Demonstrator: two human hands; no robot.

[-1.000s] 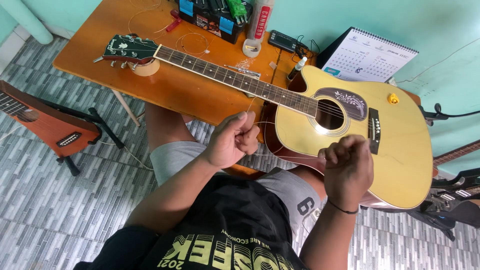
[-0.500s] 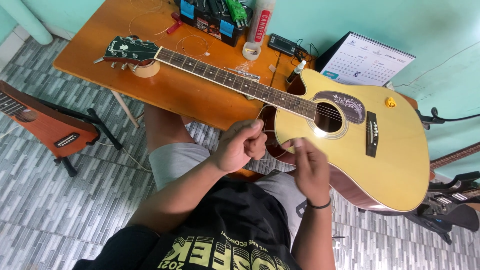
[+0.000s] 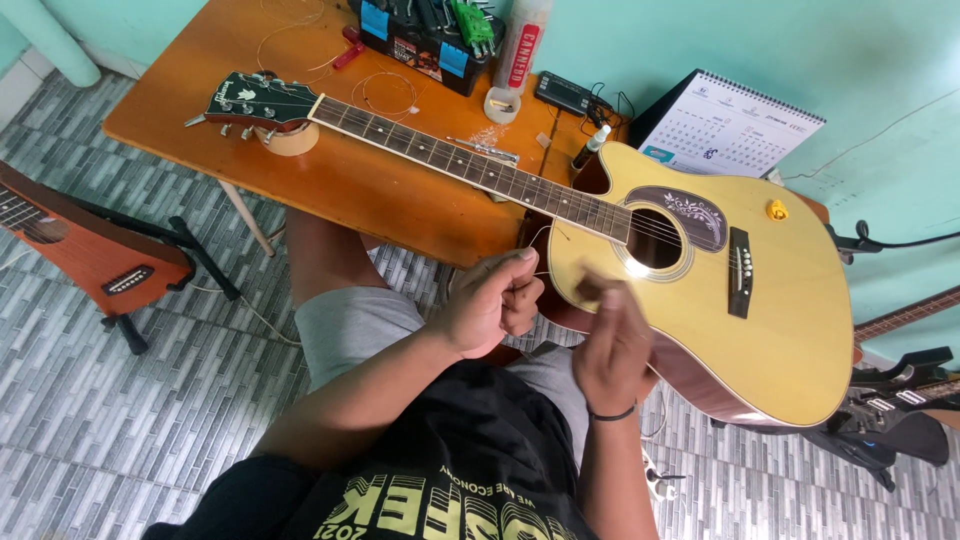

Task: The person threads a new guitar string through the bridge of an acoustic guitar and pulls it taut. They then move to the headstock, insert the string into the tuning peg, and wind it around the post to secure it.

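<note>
the left hand (image 3: 490, 305) is curled, pinching a thin string (image 3: 540, 238) just below the guitar (image 3: 700, 300). the right hand (image 3: 610, 340), blurred beside it, overlaps the guitar's lower edge; its grip can't be told. the guitar lies across the tabletop (image 3: 350, 180).

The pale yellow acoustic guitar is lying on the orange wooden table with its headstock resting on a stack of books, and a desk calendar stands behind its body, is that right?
Not quite. In the head view the pale yellow acoustic guitar lies on the orange wooden table, but its dark green headstock rests on a tan roll of tape, not on books. The white desk calendar does stand behind its body.
</note>
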